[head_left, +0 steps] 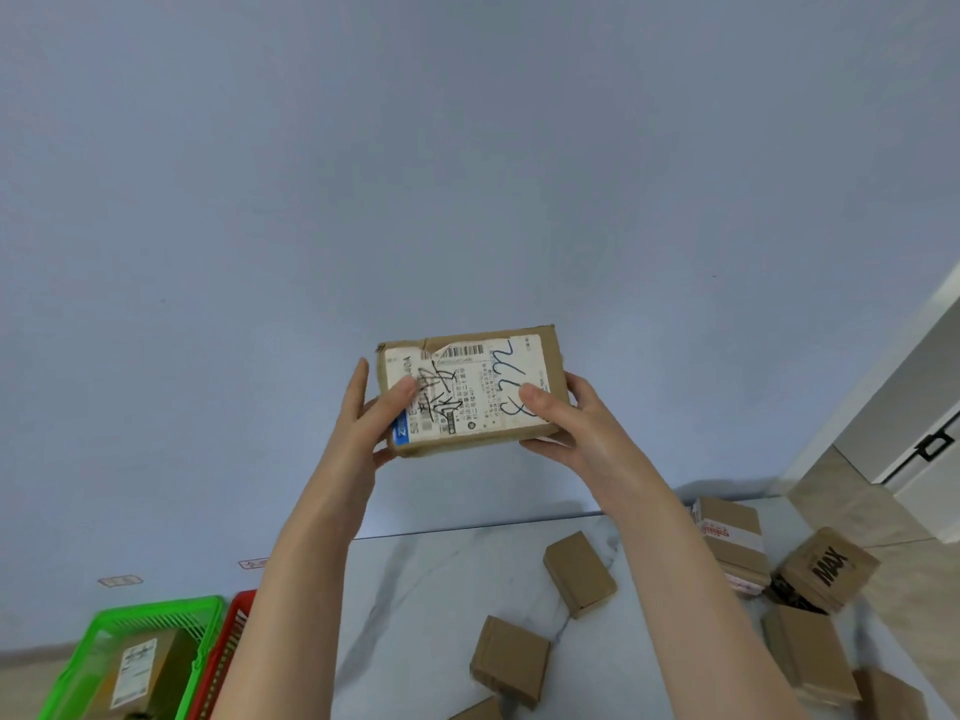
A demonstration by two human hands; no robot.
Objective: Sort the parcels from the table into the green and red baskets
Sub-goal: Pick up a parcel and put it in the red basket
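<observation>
I hold a brown cardboard parcel (470, 389) up in front of the blue wall, its white shipping label with handwriting facing me. My left hand (371, 413) grips its left end, thumb on the label. My right hand (563, 420) grips the right end, thumb on the label too. Far below at the lower left stands the green basket (205, 615), which holds a labelled parcel (140, 667). The red basket (236, 631) stands right beside it, mostly hidden by my left forearm. Several plain brown parcels lie on the white marble table (415, 589), such as one parcel (579, 571) and another parcel (511, 659).
More boxes crowd the table's right end, among them a taped box (730, 537) and a box printed MAX (828, 569). A white cabinet door with a black handle (935, 444) stands at the right, over a tiled floor.
</observation>
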